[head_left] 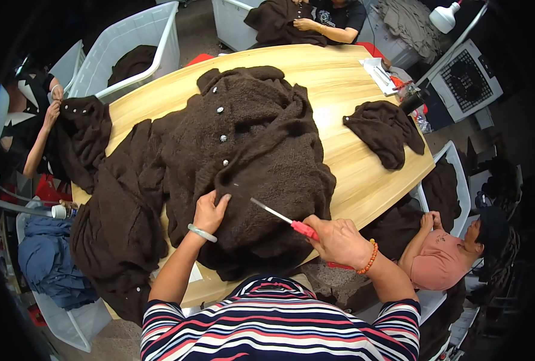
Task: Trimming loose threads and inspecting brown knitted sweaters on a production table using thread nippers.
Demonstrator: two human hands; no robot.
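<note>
A dark brown knitted cardigan (261,138) with a row of shiny buttons lies spread in a heap before me. My left hand (209,213), with a pale bangle at its wrist, grips its lower front, thumb on top and the other fingers partly lost in the knit. In my right hand (341,240) is a red-handled tool (305,229) with a thin metal shaft. Its tip hovers over or touches the knit to the right of my left hand; I cannot tell which. A short pale thread (236,185) shows on the cardigan near my left thumb.
More brown knitwear (123,222) covers the wooden table (339,78) on the left; a small brown piece (384,129) lies right. White bins (171,42) and a blue garment pile (57,259) surround the table. Other people handle garments left, far and right. A lamp (445,18) stands far right.
</note>
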